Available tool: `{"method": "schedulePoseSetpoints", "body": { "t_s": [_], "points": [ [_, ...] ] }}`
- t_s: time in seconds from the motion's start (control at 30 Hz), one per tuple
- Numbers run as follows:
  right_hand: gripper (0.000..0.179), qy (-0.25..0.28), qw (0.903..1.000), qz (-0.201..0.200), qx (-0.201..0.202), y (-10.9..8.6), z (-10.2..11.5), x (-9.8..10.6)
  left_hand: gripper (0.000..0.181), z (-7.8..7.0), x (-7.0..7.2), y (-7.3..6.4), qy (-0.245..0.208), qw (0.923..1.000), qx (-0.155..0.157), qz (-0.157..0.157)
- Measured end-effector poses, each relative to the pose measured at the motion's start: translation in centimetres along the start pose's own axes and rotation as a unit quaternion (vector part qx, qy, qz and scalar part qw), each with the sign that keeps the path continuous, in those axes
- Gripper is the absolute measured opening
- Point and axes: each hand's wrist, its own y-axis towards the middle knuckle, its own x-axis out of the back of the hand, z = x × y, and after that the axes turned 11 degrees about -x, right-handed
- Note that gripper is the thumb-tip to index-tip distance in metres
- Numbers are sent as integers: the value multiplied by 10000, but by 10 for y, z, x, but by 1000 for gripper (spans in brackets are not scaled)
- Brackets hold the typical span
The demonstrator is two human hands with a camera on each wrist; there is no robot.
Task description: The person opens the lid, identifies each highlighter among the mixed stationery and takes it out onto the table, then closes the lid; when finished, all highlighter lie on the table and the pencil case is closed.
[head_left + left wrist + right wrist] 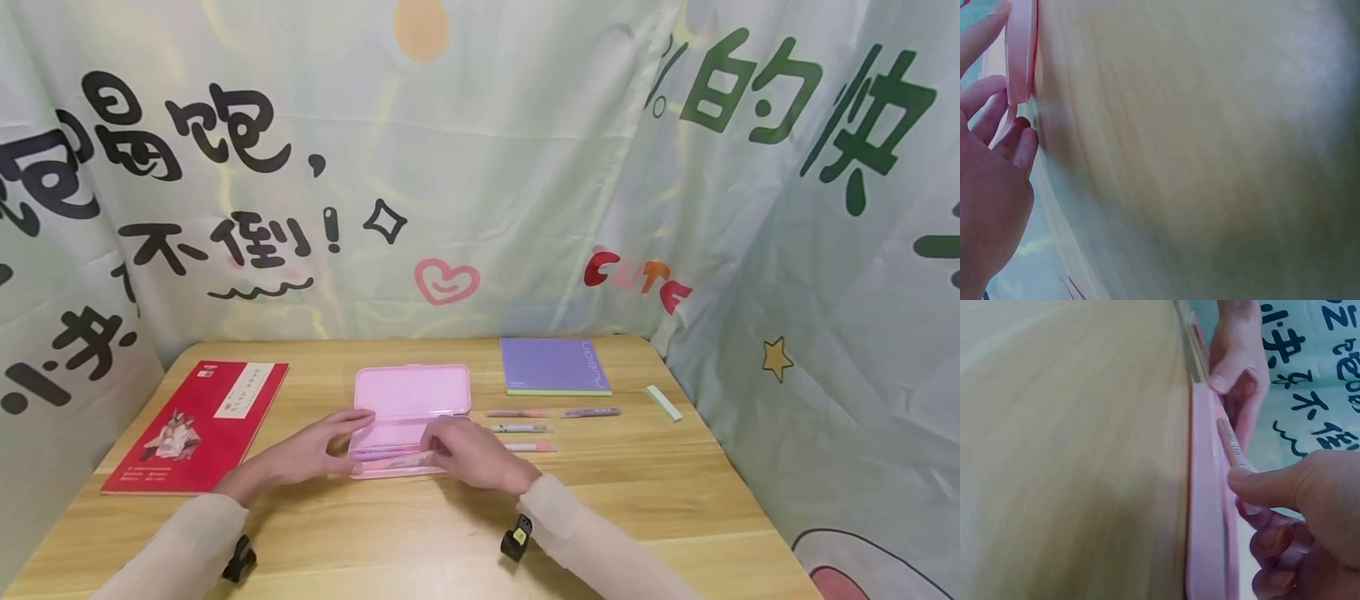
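Note:
A pink pencil case [412, 392] stands lid-up on the table, its lid tipped to the back. My left hand [311, 450] holds the left end of the case, thumb by the front corner and forefinger by the hinge side. In the left wrist view its fingers lie against the pink case end [1020, 56]. With thumb and fingertips my right hand [476, 454] pinches a slim pen [1232, 442] with a barcode on its barrel, slanting low over the case's front side. Other pens [367, 456] lie inside the tray, partly hidden by my right hand.
Several pens [521, 428] lie on the table [420, 542] right of the case, with a darker pen [591, 412] beyond them. A purple notebook [555, 365] is at the back, a pale green strip [663, 402] at the right, a red book [198, 425] at the left. Printed curtains [517, 167] surround the table.

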Motion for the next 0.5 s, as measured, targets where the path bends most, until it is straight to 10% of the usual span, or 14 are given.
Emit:
{"method": "schedulePoseSetpoints", "body": {
  "t_s": [0.5],
  "points": [
    [9,1113,9899,-695,-530,-28,-67,48,89,2,1,1,55,9999,-102,10]
  ]
}}
